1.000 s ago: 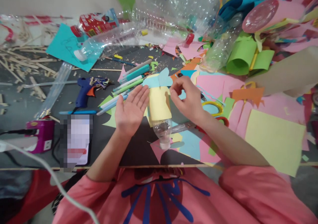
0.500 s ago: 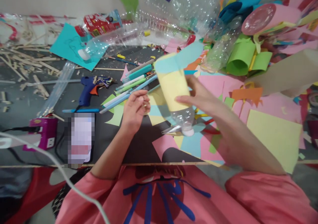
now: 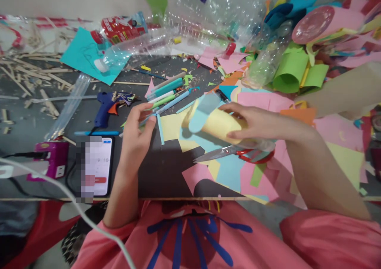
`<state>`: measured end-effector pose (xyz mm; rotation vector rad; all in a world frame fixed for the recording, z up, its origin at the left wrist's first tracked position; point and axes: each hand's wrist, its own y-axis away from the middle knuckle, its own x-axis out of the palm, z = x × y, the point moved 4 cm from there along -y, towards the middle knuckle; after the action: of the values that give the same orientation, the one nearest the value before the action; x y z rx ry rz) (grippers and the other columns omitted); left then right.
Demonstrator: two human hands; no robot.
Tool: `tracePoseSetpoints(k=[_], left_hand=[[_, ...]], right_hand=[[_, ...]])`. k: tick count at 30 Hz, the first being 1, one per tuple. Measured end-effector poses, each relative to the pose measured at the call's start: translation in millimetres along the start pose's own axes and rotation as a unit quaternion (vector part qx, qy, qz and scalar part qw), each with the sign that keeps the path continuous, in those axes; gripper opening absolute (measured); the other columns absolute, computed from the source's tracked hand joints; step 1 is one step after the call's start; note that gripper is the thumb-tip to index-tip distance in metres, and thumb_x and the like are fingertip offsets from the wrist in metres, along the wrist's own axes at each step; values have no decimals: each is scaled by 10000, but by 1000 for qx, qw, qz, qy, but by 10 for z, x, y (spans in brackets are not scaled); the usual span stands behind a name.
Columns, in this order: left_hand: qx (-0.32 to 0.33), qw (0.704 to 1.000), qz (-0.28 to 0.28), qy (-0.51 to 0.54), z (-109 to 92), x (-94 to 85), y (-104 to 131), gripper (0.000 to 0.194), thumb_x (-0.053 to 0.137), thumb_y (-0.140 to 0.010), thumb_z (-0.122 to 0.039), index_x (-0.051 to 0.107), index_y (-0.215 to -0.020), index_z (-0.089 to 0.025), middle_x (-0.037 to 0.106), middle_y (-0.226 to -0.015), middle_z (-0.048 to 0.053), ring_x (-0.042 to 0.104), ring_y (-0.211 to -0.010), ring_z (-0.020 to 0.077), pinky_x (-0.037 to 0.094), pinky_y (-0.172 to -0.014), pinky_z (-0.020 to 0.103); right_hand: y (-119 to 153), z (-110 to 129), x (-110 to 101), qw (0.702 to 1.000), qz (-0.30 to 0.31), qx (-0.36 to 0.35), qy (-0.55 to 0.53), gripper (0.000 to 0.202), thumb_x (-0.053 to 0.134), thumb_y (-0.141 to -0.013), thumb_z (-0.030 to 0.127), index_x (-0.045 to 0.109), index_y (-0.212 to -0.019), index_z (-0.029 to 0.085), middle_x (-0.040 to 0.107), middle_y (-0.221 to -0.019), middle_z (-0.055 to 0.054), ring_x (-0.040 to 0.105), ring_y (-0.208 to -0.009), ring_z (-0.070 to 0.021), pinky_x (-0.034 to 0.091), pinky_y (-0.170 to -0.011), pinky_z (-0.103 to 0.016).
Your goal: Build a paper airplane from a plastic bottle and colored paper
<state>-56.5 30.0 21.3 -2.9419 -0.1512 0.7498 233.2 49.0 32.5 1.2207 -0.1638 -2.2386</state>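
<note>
With the right hand, I hold the bottle, fingers partly closed around its fitted yellow sleeve and blue band, above the scissors and back from the desk's front edge; its neck end remains unwrapped. My left hand is half-open beside the markers, contact unclear. Compared with the earlier frame, the bottle's neck points more toward the desk's right edge, and the left fingers are nearer the markers.

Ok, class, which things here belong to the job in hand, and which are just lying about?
Seemingly in the job:
- paper-wrapped bottle, in the right hand
- pens, by the left hand
- scissors, probably

Apparently lying about:
- phone
- wooden sticks
</note>
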Motion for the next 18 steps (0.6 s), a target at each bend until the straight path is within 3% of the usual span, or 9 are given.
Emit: tracePoseSetpoints(k=[2,4,10,14,18], left_hand=[[-7,994,40,-99,25,-7,-16,178,567,-851,-328,614,-971,-205,661,-998,48,618,-895,183,487,-822,303],[-32,978,77,-193,68,18,-39,125,551,-841,-326,586,-841,-206,631,-831,35,581,-768,186,435,-710,300],[-128,909,143,-369,130,145,-71,224,593,-798,-385,492,-666,-235,580,-643,34,533,-613,218,257,-548,290],[-128,908,119,-381,93,105,-70,201,605,-752,-300,471,-618,-234,572,-616,32,535,-590,220,241,-530,293],[-141,952,23,-271,104,-81,-74,137,635,-716,-246,509,-666,-227,575,-605,-11,545,-587,177,327,-565,288]], right_hand=[[8,125,80,997,64,-11,35,618,712,-701,331,583,-1300,243,738,-1080,-62,700,-816,-238,516,-635,-311],[-10,240,141,996,80,-29,42,591,698,-713,318,600,-1293,257,745,-1080,-51,696,-777,-214,488,-610,-287],[-242,261,147,998,-7,-48,48,632,685,-731,298,564,-1349,248,693,-1255,-78,689,-968,-264,519,-754,-340],[-435,134,3,997,-58,-59,1,552,672,-733,250,604,-1280,239,704,-1216,-63,683,-978,-271,549,-812,-394],[-558,78,-108,994,-53,-86,-42,521,681,-742,270,611,-1257,232,686,-1251,-74,666,-1047,-293,563,-890,-462]])
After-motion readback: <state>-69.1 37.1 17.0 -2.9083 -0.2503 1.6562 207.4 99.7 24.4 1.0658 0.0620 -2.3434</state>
